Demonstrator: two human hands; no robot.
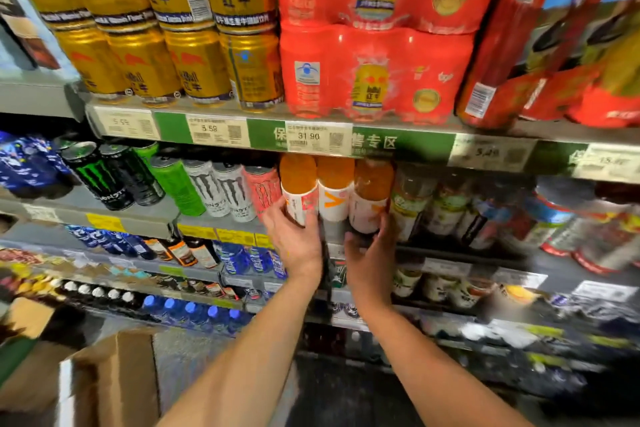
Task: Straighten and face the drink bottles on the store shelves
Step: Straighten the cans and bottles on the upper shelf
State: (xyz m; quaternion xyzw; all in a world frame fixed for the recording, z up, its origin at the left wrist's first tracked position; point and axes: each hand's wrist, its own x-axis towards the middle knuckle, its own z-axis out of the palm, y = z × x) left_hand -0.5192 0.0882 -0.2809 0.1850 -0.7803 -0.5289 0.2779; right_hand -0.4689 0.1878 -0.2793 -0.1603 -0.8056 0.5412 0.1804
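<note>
Three orange drink bottles with white labels stand side by side on the second shelf. My left hand [296,239] grips the base of the left orange bottle [298,187]. The middle orange bottle [334,189] stands untouched between my hands, its orange mark facing out. My right hand [370,253] wraps around the lower part of the right orange bottle [372,194], fingers curled round its right side. The bottoms of the two held bottles are hidden behind my hands.
Monster cans [104,177] line the shelf to the left, green-labelled bottles [412,204] to the right. Gold Red Bull cans [194,28] and red multipacks [374,69] fill the shelf above. A price rail [318,137] overhangs the bottles. A cardboard box [114,378] sits at lower left.
</note>
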